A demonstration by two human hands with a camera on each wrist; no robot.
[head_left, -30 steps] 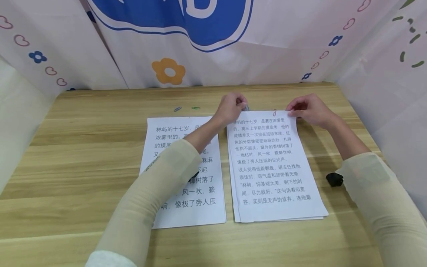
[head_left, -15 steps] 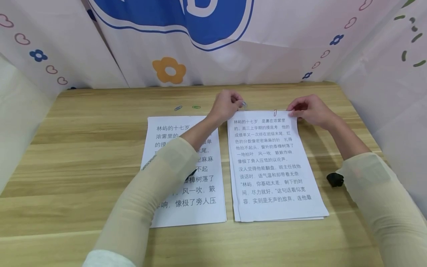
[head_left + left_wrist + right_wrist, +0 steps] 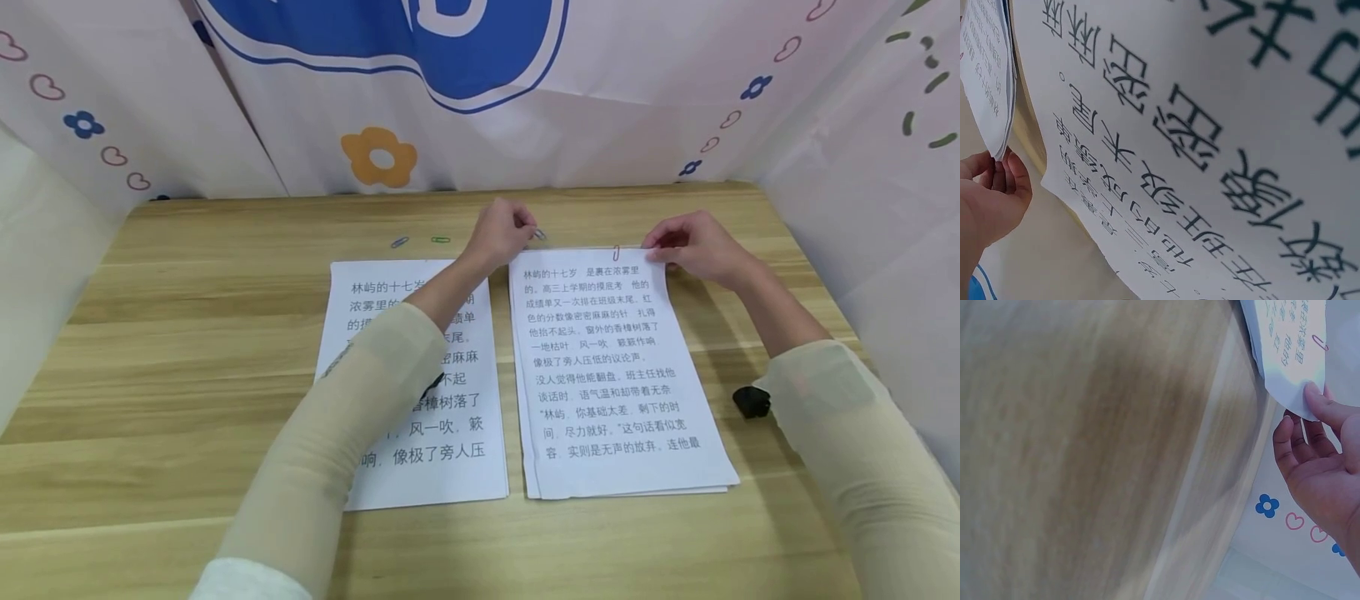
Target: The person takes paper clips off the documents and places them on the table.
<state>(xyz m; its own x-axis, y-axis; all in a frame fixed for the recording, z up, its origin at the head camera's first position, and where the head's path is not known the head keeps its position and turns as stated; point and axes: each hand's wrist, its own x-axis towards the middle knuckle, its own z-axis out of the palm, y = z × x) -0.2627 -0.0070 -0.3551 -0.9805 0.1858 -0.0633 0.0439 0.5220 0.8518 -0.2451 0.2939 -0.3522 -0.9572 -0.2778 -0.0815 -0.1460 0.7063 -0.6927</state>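
So the main thing here is a white rectangular stack of printed paper sheets (image 3: 607,375), lying on the right half of the pale wood-grain table (image 3: 187,350), and it's a bit scruffy: edges don't quite line up along the left side and bottom. A thin red wire paper clip (image 3: 617,252) sits over its top edge, right of centre. The right hand (image 3: 693,246) pinches the top right corner, thumb on the face and fingers curled behind. The left hand (image 3: 501,233) is at the top left corner, fingers bent and pinching a small pale bluish wire paper clip (image 3: 539,234); can't tell if that clip touches the sheets. Text is black Chinese print, starting 林屿的十七岁, and further down you get 没人觉得他能翻盘 and 尽力就好. Just beside it is a second white stack of printed paper (image 3: 465,433), same opening words but bigger type, partly hidden by the left sleeve (image 3: 337,433). Two loose clips, a blue wire one (image 3: 400,242) and a green wire one (image 3: 440,240), lie behind that stack. The white lettering on the blue wall print (image 3: 495,71) is cut off, so no clue on the brand.
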